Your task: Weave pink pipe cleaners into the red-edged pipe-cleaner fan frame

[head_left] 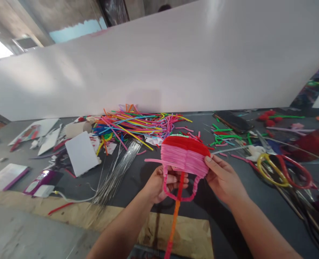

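Observation:
Both hands hold up a pipe-cleaner craft (185, 158) with a red band above pink rows and an open pink loop at the bottom. Down its middle runs a red and orange stem (175, 219) that reaches the lower edge of the view. A loose pink end sticks out to the left of the rows. My left hand (162, 183) is behind the loop, its fingers curled around the craft's lower left and partly hidden. At the right edge my right hand (220, 176) pinches the rows between thumb and fingers.
Behind the craft lies a heap of colored pipe cleaners (138, 124), with a bundle of thin wires (118, 172) nearer. Scissors (273, 171) lie at right, near a dark phone (233, 121). White card (82, 153) and a purple device (39, 182) are at left. A white panel (175, 64) stands behind.

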Tool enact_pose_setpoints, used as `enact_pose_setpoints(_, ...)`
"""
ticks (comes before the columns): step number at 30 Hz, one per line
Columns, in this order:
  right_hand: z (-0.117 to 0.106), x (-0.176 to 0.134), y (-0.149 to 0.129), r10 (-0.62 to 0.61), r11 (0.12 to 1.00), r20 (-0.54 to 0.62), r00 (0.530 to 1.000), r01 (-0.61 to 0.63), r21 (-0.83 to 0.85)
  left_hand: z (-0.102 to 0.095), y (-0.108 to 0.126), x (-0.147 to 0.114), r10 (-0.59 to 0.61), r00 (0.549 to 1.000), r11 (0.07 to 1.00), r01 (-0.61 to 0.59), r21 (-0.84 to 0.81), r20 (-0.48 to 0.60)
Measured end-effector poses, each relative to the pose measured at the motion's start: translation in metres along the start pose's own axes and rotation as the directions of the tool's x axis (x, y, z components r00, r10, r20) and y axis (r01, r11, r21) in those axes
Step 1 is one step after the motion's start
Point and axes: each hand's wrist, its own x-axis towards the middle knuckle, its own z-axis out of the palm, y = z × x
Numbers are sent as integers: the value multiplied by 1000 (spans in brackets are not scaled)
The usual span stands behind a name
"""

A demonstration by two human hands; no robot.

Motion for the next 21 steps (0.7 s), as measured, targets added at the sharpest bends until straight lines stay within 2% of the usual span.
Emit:
enact_pose_setpoints(2,0,0,0,-8,1000,-8,1000,8,-6,0,3,-2,-4,998,1000,4,10,64)
enact_pose_setpoints(4,0,0,1,-10,1000,-3,1000,10,-11,2,3,-3,9,997,1000,-10,15,81)
enact_pose_setpoints(9,0,-3,3,-13,1000,25,1000,13,-13,7,-1,-1,47,997,999,-46,29,-54)
enact_pose_setpoints(15,0,-2,2,-6,1000,32,999,6,3,9,-2,0,43,988,998,-50,-47,-151)
enact_pose_setpoints(21,3,-3,2,8,1000,36,999,-8,-8,11,-3,0,25,988,994,-41,-105,-152)
